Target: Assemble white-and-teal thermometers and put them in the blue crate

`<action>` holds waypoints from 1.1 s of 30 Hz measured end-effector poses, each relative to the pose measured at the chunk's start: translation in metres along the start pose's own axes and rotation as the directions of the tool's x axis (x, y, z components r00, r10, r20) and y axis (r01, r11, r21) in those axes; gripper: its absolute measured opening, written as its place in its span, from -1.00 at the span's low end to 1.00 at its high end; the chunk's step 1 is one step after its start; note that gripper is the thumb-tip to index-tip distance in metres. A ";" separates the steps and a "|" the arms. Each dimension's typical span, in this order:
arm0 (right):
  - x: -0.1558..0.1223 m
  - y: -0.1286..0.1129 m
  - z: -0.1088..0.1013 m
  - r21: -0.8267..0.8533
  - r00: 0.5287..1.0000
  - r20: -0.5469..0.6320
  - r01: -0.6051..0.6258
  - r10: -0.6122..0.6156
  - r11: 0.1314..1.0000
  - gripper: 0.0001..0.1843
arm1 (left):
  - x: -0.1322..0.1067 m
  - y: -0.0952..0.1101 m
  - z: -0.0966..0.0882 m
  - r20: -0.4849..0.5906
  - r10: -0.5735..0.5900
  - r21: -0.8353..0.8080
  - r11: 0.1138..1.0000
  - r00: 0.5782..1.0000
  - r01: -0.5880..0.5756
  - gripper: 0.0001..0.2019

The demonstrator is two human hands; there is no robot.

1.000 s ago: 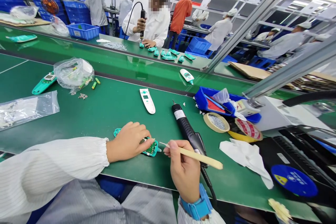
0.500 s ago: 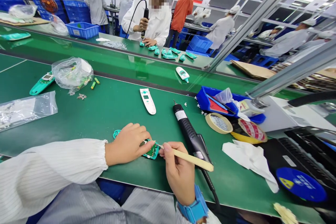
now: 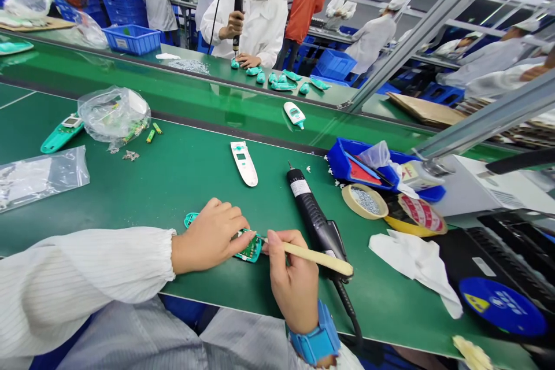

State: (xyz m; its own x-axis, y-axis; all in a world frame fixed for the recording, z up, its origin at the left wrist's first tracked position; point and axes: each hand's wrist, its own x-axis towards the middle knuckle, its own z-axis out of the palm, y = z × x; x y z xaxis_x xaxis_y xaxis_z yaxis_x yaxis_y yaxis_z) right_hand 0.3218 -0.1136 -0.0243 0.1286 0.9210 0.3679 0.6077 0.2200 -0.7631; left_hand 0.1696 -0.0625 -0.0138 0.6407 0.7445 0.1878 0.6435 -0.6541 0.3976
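Note:
My left hand (image 3: 215, 237) lies over a teal thermometer housing (image 3: 256, 250) and grips it against the green mat. A green circuit board (image 3: 246, 247) shows inside the housing, partly covered by my fingers. In my right hand (image 3: 295, 280) is a slim tool with a long cream-coloured handle (image 3: 321, 257); its thin tip reaches the right end of the housing. Whether the tip touches the board I cannot tell. Beyond my hands a white thermometer cover (image 3: 244, 164) lies on the mat. A black electric screwdriver (image 3: 315, 217) lies just right of my right hand.
At the right stand a blue tray (image 3: 359, 167) with tools, a tape roll (image 3: 365, 201) holding small screws and a white cloth (image 3: 414, 266). On the left lie a plastic bag (image 3: 115, 115) of parts and a teal housing (image 3: 63, 134). A co-worker (image 3: 247, 17) works across the conveyor.
The view has shifted slightly. The white thermometer on the conveyor has slid a little to the left. Both my hands keep nearly the same pose, and the co-worker's screwdriver now meets a teal piece.

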 end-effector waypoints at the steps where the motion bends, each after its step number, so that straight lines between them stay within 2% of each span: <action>1: 0.000 0.000 0.000 0.010 1.000 0.009 -0.011 0.011 1.000 -0.78 | 0.000 0.000 0.000 -0.005 0.001 -0.001 1.000 1.000 -0.001 -0.66; 4: 0.000 0.002 -0.002 0.092 0.997 0.037 -0.074 0.071 0.993 -0.79 | -0.001 0.000 0.002 -0.023 -0.001 -0.008 1.000 1.000 0.001 -0.67; 6: -0.001 0.002 -0.003 0.161 0.995 0.015 -0.102 0.101 0.982 -0.79 | -0.002 -0.001 0.002 -0.024 -0.005 -0.016 1.000 1.000 0.004 -0.67; 9: -0.003 0.001 -0.005 0.220 0.993 -0.046 -0.100 0.113 0.970 -0.79 | -0.004 -0.001 0.002 -0.016 -0.006 -0.029 1.000 1.000 0.005 -0.66; 13: -0.003 -0.001 -0.006 0.252 0.990 -0.051 -0.112 0.128 0.961 -0.77 | -0.005 0.000 -0.002 -0.004 0.012 -0.068 0.998 1.000 -0.012 -0.68; 17: -0.002 -0.003 -0.005 0.280 0.991 -0.055 -0.104 0.124 0.954 -0.77 | -0.006 -0.001 -0.007 0.028 0.033 -0.095 0.995 0.999 -0.030 -0.60; 23: -0.002 -0.007 0.000 0.223 0.999 0.014 -0.052 0.050 0.973 -0.80 | -0.005 -0.006 -0.010 0.079 0.073 -0.093 0.993 0.994 -0.066 -0.60; 29: 0.001 -0.009 0.004 0.128 0.998 0.063 -0.021 0.013 0.992 -0.79 | -0.005 -0.009 -0.007 0.064 0.100 -0.071 0.993 0.993 -0.096 -0.57; 33: 0.003 -0.008 0.006 0.097 0.997 0.081 -0.015 0.007 0.995 -0.79 | -0.005 -0.012 -0.004 0.063 0.137 -0.046 0.990 0.989 -0.134 -0.48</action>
State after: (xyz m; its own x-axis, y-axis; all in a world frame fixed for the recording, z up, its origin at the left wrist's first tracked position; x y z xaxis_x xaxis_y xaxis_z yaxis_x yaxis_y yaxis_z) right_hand 0.3123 -0.1109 -0.0203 0.0688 0.9455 0.3183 0.5269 0.2365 -0.8164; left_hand 0.1570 -0.0581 -0.0156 0.7477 0.6382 0.1835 0.5321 -0.7411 0.4094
